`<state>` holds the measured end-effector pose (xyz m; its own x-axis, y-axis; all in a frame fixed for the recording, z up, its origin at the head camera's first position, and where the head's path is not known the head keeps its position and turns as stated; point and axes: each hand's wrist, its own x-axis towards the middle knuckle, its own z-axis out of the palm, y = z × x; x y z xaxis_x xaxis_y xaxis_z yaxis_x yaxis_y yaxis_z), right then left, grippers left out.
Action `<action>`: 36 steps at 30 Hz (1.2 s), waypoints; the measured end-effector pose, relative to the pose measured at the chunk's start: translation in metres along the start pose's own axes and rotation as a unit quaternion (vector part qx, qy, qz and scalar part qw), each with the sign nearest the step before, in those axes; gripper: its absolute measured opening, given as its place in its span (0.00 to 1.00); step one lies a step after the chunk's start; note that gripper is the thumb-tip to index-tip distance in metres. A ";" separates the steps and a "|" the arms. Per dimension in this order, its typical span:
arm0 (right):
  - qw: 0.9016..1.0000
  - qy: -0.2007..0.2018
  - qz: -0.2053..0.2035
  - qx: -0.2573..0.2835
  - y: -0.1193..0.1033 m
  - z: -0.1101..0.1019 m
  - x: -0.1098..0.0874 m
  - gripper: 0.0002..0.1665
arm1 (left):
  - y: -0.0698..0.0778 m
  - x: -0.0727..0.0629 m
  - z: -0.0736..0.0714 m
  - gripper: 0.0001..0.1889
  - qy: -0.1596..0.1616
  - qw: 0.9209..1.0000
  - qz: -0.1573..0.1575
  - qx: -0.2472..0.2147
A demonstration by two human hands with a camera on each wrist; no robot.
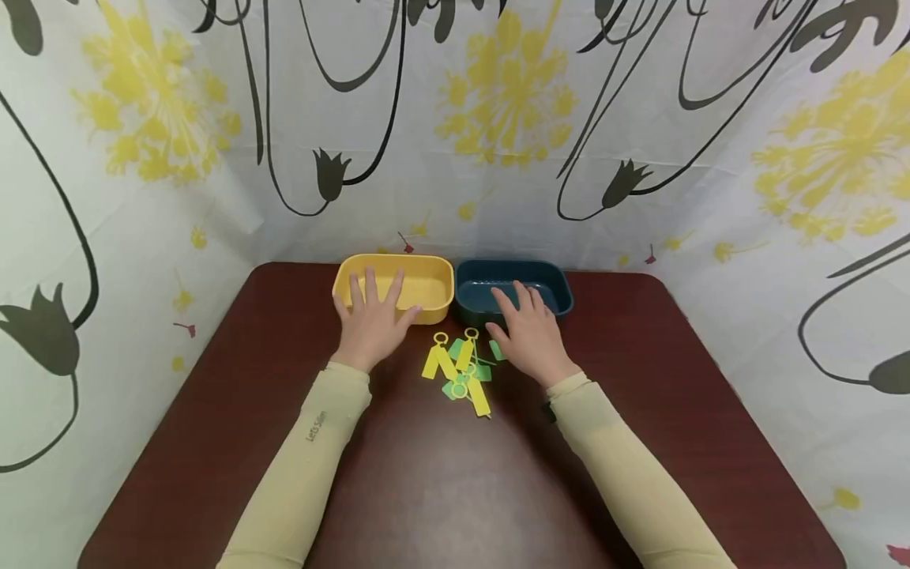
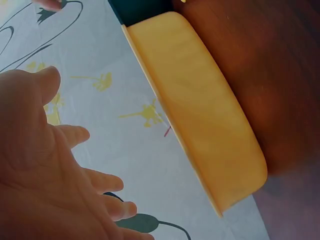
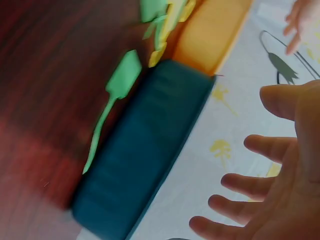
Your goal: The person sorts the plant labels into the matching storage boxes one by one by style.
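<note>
My left hand hovers with spread fingers at the yellow bin, holding nothing. My right hand reaches over the front of the dark blue bin, fingers spread and slightly bent, also holding nothing. In front of the bins lies a loose pile of yellow tags with rings and green tags, some overlapping. One green tag with a long thin tail lies apart, close to the blue bin's front wall in the right wrist view. Part of the bins' insides is hidden by my hands.
Both bins stand side by side at the back edge of the dark red-brown table. Behind and beside the table hangs white cloth with yellow and grey flower prints.
</note>
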<state>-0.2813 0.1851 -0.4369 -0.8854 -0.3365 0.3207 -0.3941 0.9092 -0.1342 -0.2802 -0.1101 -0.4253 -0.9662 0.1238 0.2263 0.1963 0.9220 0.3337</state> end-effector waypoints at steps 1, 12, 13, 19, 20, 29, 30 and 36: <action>1.000 0.005 -0.005 -0.006 0.004 0.000 -0.002 0.40 | -0.001 0.002 -0.002 0.41 0.002 1.000 0.003 0.004; 0.997 0.016 -0.044 -0.061 0.028 0.005 -0.034 0.32 | -0.024 0.012 -0.010 0.41 -0.016 1.000 -0.001 -0.001; 0.997 0.013 -0.047 -0.065 0.030 0.006 -0.036 0.30 | -0.027 0.012 -0.011 0.41 -0.019 1.000 -0.002 -0.002; 0.992 0.004 -0.075 -0.097 0.047 0.016 -0.044 0.25 | -0.047 0.021 -0.016 0.42 -0.019 1.000 -0.008 -0.019; 0.992 0.004 -0.080 -0.101 0.050 0.017 -0.044 0.25 | -0.051 0.024 -0.017 0.43 -0.018 1.000 -0.009 -0.020; 0.989 -0.015 -0.094 -0.112 0.061 0.019 -0.042 0.24 | -0.071 0.037 -0.014 0.49 -0.019 0.999 -0.034 -0.017; 0.989 -0.017 -0.096 -0.113 0.061 0.020 -0.041 0.24 | -0.074 0.038 -0.013 0.50 -0.019 0.999 -0.038 -0.017; 0.985 -0.019 -0.116 -0.124 0.064 0.027 -0.034 0.22 | -0.085 0.040 -0.008 0.55 -0.034 0.998 -0.058 -0.007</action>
<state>-0.2831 0.2482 -0.4822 -0.7894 -0.5469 0.2790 -0.5191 0.8372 0.1724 -0.3348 -0.1867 -0.4375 -0.9916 0.0415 0.1228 0.0842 0.9265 0.3668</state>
